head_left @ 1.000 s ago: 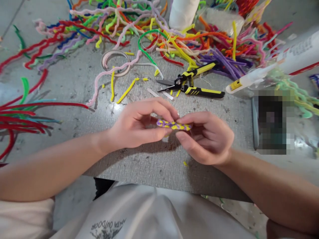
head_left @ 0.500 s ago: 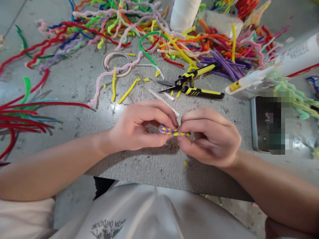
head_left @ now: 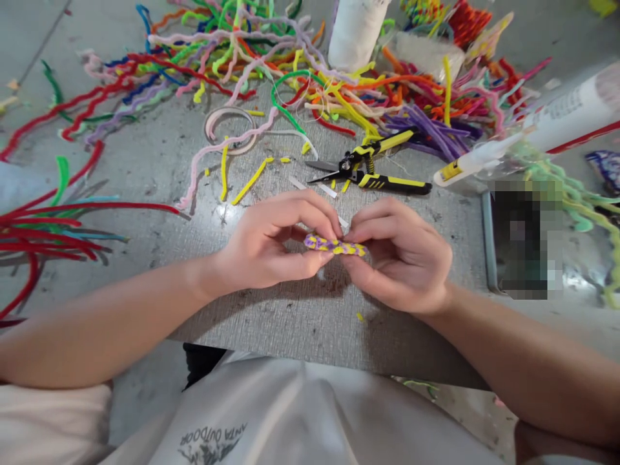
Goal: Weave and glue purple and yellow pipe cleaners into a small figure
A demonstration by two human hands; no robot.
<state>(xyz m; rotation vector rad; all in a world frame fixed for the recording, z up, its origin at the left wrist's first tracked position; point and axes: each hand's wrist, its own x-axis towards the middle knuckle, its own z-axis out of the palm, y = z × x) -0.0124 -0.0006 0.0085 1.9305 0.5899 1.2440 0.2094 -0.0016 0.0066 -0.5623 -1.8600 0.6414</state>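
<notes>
Between my two hands, a small braided strip of purple and yellow pipe cleaner [head_left: 334, 245] is held level above the grey table [head_left: 271, 323]. My left hand [head_left: 285, 239] pinches its left and middle part between thumb and fingers. On the right end, the fingertips of my right hand [head_left: 402, 252] are closed. Just beyond the hands lie black and yellow snips [head_left: 358, 171] with their blades apart, pointing left. White paper strips [head_left: 327, 188] and cut yellow pipe cleaner pieces [head_left: 252, 181] are scattered near them.
A heap of coloured pipe cleaners [head_left: 217, 58] spreads across the back, with a white roll [head_left: 358, 32] standing in it. A tape ring [head_left: 230, 129] lies at left centre. Red pipe cleaners [head_left: 48, 226] reach in from the left. A white glue bottle [head_left: 557, 123] and a phone [head_left: 491, 245] are at right.
The braided strip has turned slightly, so more of its patterned side shows. My right hand has shifted a little left and up. Both hands still hold the strip.
</notes>
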